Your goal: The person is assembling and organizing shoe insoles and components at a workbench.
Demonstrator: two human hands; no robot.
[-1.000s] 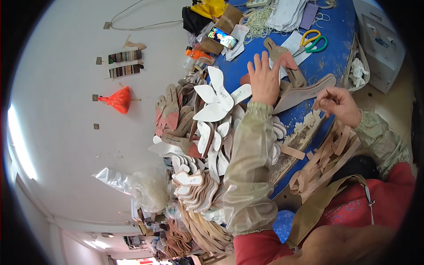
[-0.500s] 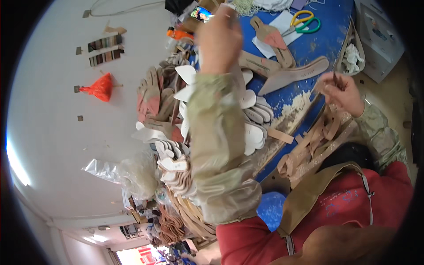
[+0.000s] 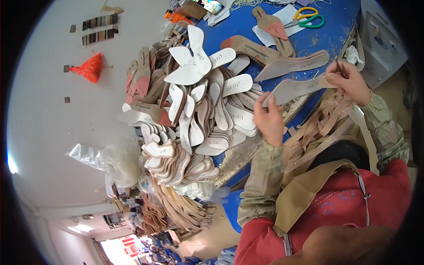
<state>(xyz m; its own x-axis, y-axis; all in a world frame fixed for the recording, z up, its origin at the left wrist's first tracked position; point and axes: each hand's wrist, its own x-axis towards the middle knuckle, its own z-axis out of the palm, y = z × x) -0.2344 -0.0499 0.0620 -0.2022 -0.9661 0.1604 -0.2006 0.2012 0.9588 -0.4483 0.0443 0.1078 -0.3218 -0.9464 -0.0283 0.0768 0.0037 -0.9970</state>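
Note:
A pale shoe insole (image 3: 293,89) is stretched between my two hands, above the near edge of the blue table. My left hand (image 3: 270,121) pinches its wide end between thumb and fingers. At the narrow end, my right hand (image 3: 351,84) grips it; a small dark piece also shows among those fingers, too little visible to name. Just beyond lies a short stack of insoles (image 3: 293,65). To the left of my left hand spreads a large heap of white insoles (image 3: 240,84), printed on top and overlapping in many directions.
Scissors (image 3: 307,18) with yellow and green handles lie on paper at the back, beside brown insoles with pink patches (image 3: 274,30). Tan strips (image 3: 324,119) hang at the table's near edge. A lit phone (image 3: 210,5) is at the far side. A grey box (image 3: 382,39) stands right.
My left hand has come back from the far side of the heap toward me and now holds the insole's wide end. My right hand has shifted slightly right and now grips its narrow end.

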